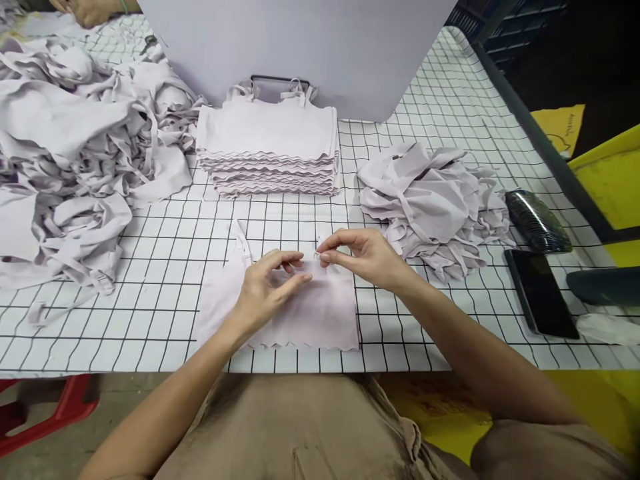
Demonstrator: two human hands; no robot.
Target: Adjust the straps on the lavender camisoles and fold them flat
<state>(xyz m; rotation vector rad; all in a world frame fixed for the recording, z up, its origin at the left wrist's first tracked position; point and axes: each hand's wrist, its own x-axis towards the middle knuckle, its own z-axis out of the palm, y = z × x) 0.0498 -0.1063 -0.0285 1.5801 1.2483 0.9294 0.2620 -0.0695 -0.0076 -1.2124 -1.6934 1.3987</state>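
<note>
A pale lilac camisole top [320,320] with a scalloped hem lies flat on the gridded table near the front edge. My left hand [267,287] rests on its upper middle, fingers curled and pressing the fabric. My right hand [363,257] pinches a thin strap with a small adjuster at the top's upper right corner. The other strap [243,241] lies loose at the upper left.
A neat stack of folded tops [267,150] sits behind, a crumpled heap [433,197] to the right, a large pile [75,153] to the left. A black phone [540,293] and a dark ribbed object [537,220] lie far right. Another person's hand [90,10] shows top left.
</note>
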